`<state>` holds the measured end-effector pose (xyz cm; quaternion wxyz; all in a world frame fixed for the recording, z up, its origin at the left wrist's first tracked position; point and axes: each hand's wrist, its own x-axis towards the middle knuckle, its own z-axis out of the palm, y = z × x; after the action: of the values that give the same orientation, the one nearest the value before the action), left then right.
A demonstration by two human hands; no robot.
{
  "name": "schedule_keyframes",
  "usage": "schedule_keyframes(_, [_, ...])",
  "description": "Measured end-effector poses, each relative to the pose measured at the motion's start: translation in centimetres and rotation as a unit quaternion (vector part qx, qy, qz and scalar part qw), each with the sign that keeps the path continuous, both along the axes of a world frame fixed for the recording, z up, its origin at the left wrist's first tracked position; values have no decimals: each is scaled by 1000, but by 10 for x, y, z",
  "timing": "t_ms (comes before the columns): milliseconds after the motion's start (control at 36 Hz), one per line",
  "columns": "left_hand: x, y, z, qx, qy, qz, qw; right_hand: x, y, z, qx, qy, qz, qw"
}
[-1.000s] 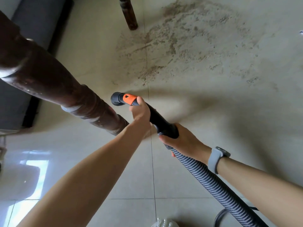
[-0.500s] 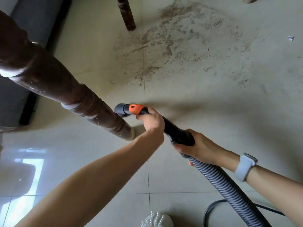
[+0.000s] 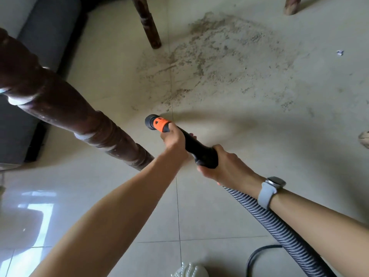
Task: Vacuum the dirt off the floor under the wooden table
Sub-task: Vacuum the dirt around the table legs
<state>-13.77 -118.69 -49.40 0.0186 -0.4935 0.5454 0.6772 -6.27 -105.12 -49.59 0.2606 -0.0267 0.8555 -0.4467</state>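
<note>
Left hand: our fingers wrap the black nozzle tube just behind its orange collar.

Right hand: it grips the wider rear end of the same tube, where the ribbed grey hose joins. A pale watch sits on this wrist.

Nozzle mouth: black, round, open, pointing up and left in the head view. Whether it touches the tile we cannot tell.

Dirt: a broad sandy patch on the cream floor, beyond the mouth and to its right, spreading between the far table leg and a third leg end. Its nearest grains lie just ahead of the mouth.

Near table leg: thick, dark, turned wood, just beside our left forearm.

Also present: a small white scrap at the right; a black cable looped near the hose; a pearl-trimmed shoe at the bottom edge.

Step in hand, as we judge it: bringing the mouth onto the near edge of the patch. To do it well we should:
- lower the mouth close to the tile;
- work in slow overlapping passes from the near edge outward, so grains are not pushed ahead;
- let the left hand steer and the right feed hose;
- keep the tube off the near leg;
- finish along the tile joint and round the far leg's foot.
</note>
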Motion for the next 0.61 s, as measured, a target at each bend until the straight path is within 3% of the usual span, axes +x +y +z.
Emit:
schedule_keyframes(306, [-35, -54, 4, -43, 14, -11, 999, -50, -66, -16, -37, -3, 26, 999])
schedule_keyframes(611, [-35, -54, -14, -79, 66, -11, 995, -18, -35, -40, -165, -78, 41, 982])
